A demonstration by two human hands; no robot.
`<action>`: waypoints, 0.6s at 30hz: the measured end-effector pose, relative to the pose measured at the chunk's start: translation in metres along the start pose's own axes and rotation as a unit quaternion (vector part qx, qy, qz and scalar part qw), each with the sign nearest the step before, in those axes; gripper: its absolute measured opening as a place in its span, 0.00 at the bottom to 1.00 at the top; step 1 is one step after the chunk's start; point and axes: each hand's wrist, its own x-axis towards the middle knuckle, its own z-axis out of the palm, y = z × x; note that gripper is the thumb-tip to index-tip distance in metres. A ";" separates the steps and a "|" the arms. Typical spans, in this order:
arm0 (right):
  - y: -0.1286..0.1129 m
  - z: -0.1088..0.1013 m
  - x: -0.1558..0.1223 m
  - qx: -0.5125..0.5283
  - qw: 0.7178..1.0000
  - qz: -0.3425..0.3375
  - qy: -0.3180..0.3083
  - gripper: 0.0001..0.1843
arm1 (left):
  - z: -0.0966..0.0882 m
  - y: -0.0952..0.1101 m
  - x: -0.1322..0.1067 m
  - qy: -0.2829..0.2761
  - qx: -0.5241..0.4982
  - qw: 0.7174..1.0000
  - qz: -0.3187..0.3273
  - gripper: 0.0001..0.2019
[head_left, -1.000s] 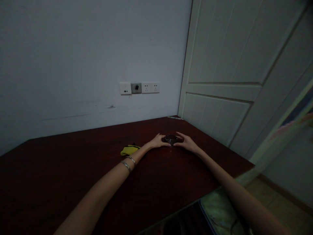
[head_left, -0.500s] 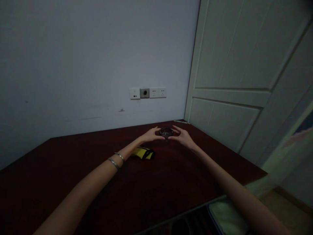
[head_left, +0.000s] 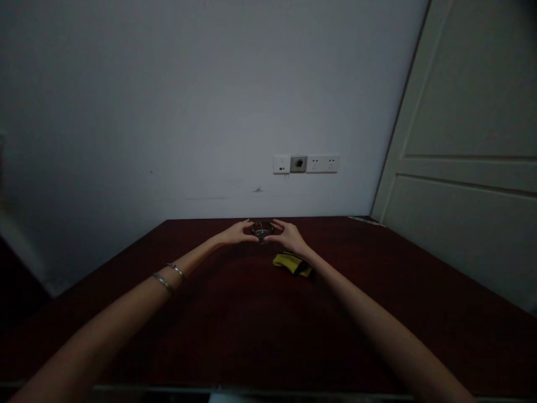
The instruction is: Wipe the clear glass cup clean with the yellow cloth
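A small round glass dish (head_left: 262,229), like an ashtray, is held up over the far part of a dark red table (head_left: 251,330). My left hand (head_left: 237,233) grips its left side with curled fingers. My right hand (head_left: 289,237) grips its right side the same way. Both arms stretch far forward; two thin bracelets ring my left wrist. A crumpled yellow and black cloth (head_left: 292,264) lies on the table just below my right wrist.
The room is dim. A white wall stands behind the table with a row of sockets (head_left: 306,164). A white panelled door (head_left: 470,184) closes off the right side. A thin flat item (head_left: 366,220) lies at the table's far right corner.
Both hands lifted the glass dish off the table and carried it leftward, past the yellow cloth, which now lies to their right. The view swung left as well.
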 end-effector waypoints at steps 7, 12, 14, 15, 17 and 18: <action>-0.018 0.100 0.013 0.002 0.999 0.004 -0.046 0.45 | -0.033 -0.059 -0.078 -0.015 0.014 0.996 -0.089 0.35; -0.023 0.140 0.007 0.002 0.997 0.006 -0.076 0.46 | -0.038 -0.078 -0.117 -0.019 0.012 0.993 -0.118 0.34; -0.023 0.151 0.003 0.003 0.996 0.010 -0.088 0.46 | -0.035 -0.085 -0.129 -0.018 0.010 0.992 -0.125 0.35; -0.023 0.155 0.001 0.004 0.995 0.011 -0.095 0.46 | -0.032 -0.088 -0.134 -0.018 0.009 0.991 -0.130 0.35; -0.022 0.162 -0.003 0.006 0.994 0.014 -0.106 0.46 | -0.027 -0.095 -0.143 -0.018 0.006 0.990 -0.142 0.37; -0.021 0.164 -0.005 0.006 0.994 0.014 -0.111 0.46 | -0.024 -0.098 -0.147 -0.019 0.006 0.989 -0.148 0.37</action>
